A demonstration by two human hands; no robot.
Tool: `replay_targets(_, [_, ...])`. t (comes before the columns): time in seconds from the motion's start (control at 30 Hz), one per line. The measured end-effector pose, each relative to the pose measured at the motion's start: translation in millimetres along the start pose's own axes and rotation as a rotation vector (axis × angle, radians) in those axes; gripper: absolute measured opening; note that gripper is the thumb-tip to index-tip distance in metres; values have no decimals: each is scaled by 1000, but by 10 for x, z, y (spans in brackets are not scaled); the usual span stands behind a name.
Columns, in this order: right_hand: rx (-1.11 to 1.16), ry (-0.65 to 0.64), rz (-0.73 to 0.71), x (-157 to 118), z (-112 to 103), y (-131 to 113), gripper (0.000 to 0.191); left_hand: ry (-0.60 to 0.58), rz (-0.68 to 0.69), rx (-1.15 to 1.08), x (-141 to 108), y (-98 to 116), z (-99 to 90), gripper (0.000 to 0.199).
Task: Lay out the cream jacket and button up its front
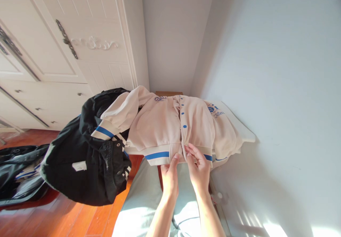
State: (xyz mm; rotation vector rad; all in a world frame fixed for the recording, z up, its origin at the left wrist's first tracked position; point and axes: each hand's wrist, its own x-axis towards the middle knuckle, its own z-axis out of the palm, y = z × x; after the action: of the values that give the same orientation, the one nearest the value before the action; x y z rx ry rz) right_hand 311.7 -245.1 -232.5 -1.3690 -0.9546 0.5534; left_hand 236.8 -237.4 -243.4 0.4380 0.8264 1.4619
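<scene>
Looking down through the head camera, I see the jacket [157,127] lying front up, collar end away from the person, hem toward them. Its buttoned edge, dotted blue, runs nearly straight away from the hands, while the sleeves stretch it widest from left to right. Left hand [169,178] and right hand [198,167] each pinch the hem at the front opening, thumbs against fingers (close neighbours, those two). Beneath it, a pale board [246,134] pokes out at the right. Black clothing [93,173] heaps beside the left sleeve; beyond are a white wardrobe [103,31], a grey-blue wall [271,77] and reddish floorboards [93,222].
</scene>
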Motion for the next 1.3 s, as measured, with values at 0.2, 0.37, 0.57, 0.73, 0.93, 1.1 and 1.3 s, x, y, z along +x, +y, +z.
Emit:
replay_targets(0.2, [-55, -66, -99, -6, -62, 65, 40, 18, -25, 32, -22, 36, -6, 24])
replay_targets(0.37, [-94, -167, -197, -3, -120, 108, 49, 21, -11, 51, -42, 60, 5, 26])
replay_targets(0.57, [-241, -243, -363, -38, -117, 134, 74, -48, 9, 74, -83, 96, 26, 24])
replay_targets(0.73, [-317, -201, -415, -13, -75, 156, 80, -18, -3, 62, -88, 66, -10, 20])
replay_targets(0.93, [-246, -78, -500, 62, 10, 158, 71, -12, 16, 85, -114, 51, 1, 20])
replay_targets(1.1, [-225, -78, -582, 129, 36, 146, 66, -32, 72, 89, -115, 46, 1, 25])
replay_targets(1.3, [-275, -113, -592, 184, 44, 150, 79, -35, 67, 79, -90, 25, -31, 27])
